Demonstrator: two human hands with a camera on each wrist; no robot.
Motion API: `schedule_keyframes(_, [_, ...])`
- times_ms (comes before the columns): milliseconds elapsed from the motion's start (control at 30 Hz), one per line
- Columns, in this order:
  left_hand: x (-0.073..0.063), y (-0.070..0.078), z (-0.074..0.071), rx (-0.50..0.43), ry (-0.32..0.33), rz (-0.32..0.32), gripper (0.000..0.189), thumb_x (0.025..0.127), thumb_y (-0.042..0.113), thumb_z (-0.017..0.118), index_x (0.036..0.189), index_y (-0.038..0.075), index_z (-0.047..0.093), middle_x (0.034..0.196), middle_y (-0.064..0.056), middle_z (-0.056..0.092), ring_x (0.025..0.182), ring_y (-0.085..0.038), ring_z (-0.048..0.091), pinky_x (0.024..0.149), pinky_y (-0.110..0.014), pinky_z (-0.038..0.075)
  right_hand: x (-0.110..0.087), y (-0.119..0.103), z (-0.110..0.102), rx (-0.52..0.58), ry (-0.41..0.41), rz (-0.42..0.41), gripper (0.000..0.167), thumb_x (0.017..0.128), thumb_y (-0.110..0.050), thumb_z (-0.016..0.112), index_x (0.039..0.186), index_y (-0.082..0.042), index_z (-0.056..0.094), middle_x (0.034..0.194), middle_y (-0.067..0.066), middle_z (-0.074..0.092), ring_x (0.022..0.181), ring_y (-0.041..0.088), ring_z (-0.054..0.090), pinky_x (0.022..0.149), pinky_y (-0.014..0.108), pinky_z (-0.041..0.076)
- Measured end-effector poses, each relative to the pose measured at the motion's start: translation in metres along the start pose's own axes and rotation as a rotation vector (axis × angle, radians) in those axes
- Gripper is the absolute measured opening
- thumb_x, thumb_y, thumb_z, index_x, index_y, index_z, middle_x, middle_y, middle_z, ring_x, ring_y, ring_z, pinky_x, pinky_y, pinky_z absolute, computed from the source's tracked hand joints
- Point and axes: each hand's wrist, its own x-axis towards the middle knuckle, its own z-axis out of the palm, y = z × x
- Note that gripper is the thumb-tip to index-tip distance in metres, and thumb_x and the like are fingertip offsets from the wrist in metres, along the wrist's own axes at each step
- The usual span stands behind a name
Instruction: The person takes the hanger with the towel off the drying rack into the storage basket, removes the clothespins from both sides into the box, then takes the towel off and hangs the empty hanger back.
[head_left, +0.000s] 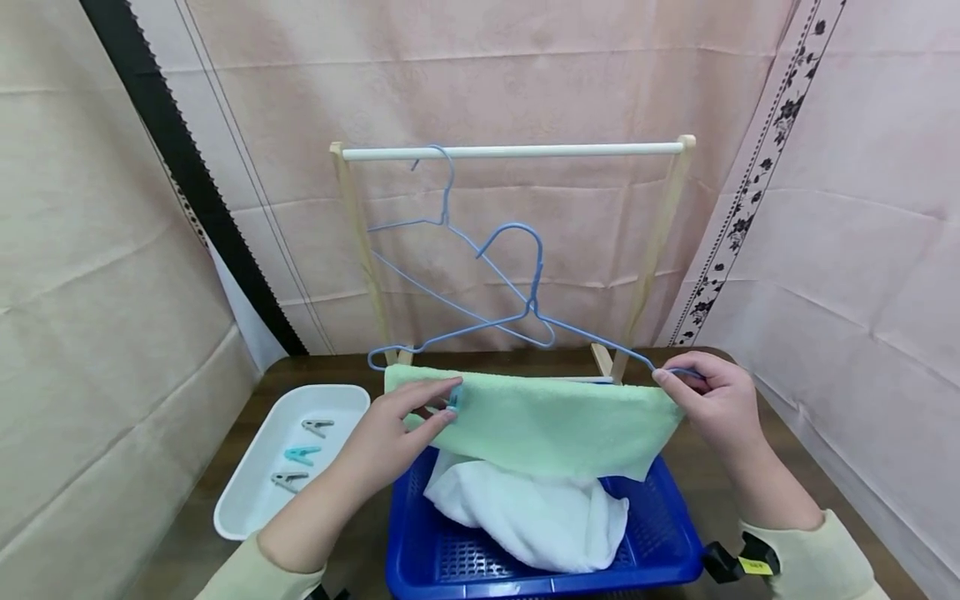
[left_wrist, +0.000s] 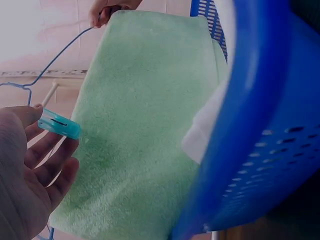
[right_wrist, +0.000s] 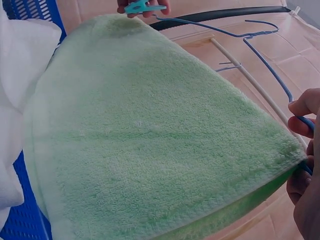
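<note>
A light green towel (head_left: 540, 425) is draped over the lower bar of a blue wire hanger (head_left: 534, 287). My right hand (head_left: 716, 400) grips the hanger's right end, close to the towel's corner. Between the thumb and finger of my left hand (head_left: 386, 433) is a teal clothespin (left_wrist: 60, 125). In the left wrist view its tip lies at the towel's upper edge; I cannot tell whether it bites the cloth. Beneath the towel, a blue plastic basket (head_left: 675, 558) holds a crumpled white cloth (head_left: 532, 517).
A second blue hanger (head_left: 447, 192) hangs from the white rod (head_left: 555, 151) of a wooden rack behind. On the left, a white tray (head_left: 232, 517) holds two grey clothespins (head_left: 317, 427) and a teal one (head_left: 302, 454). Curtains surround the table.
</note>
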Motion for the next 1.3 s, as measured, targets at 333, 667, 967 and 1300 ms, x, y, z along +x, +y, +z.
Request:
schedule_keyframes(333, [-0.018, -0.01, -0.011, 0.053, 0.002, -0.098, 0.039, 0.097, 0.033, 0.065, 0.135, 0.03, 0.061, 0.12, 0.009, 0.066, 0.1, -0.008, 0.064, 0.077, -0.029, 0.055, -0.001, 0.001, 0.001, 0.001, -0.003, -0.008, 0.013, 0.078, 0.016, 0.072, 0.081, 0.004, 0.069, 0.063, -0.006, 0.053, 0.049, 0.007, 0.04, 0.042, 0.024, 0.035])
schedule_keyframes(667, [-0.04, -0.025, -0.031, 0.201, 0.038, -0.206, 0.037, 0.101, 0.038, 0.056, 0.138, 0.032, 0.059, 0.111, 0.01, 0.064, 0.093, -0.011, 0.058, 0.072, -0.031, 0.052, 0.0, 0.005, 0.0, -0.001, 0.007, -0.009, 0.014, 0.077, 0.016, 0.072, 0.081, 0.004, 0.069, 0.063, -0.007, 0.054, 0.049, 0.006, 0.04, 0.042, 0.022, 0.035])
schedule_keyframes(967, [-0.062, -0.041, -0.049, 0.258, 0.074, -0.272, 0.04, 0.102, 0.038, 0.055, 0.141, 0.032, 0.056, 0.128, 0.003, 0.064, 0.105, -0.017, 0.062, 0.079, -0.039, 0.054, -0.001, 0.007, 0.002, 0.018, 0.001, -0.016, 0.013, 0.077, 0.018, 0.071, 0.081, 0.005, 0.069, 0.063, -0.006, 0.054, 0.049, 0.007, 0.039, 0.042, 0.023, 0.035])
schedule_keyframes(1300, [-0.08, -0.056, -0.065, 0.312, 0.11, -0.282, 0.04, 0.101, 0.027, 0.06, 0.14, 0.025, 0.058, 0.125, -0.001, 0.065, 0.103, -0.018, 0.062, 0.078, -0.038, 0.055, -0.001, 0.008, 0.002, 0.006, -0.001, 0.0, 0.013, 0.078, 0.016, 0.071, 0.081, 0.004, 0.068, 0.061, -0.007, 0.051, 0.049, 0.007, 0.038, 0.042, 0.024, 0.033])
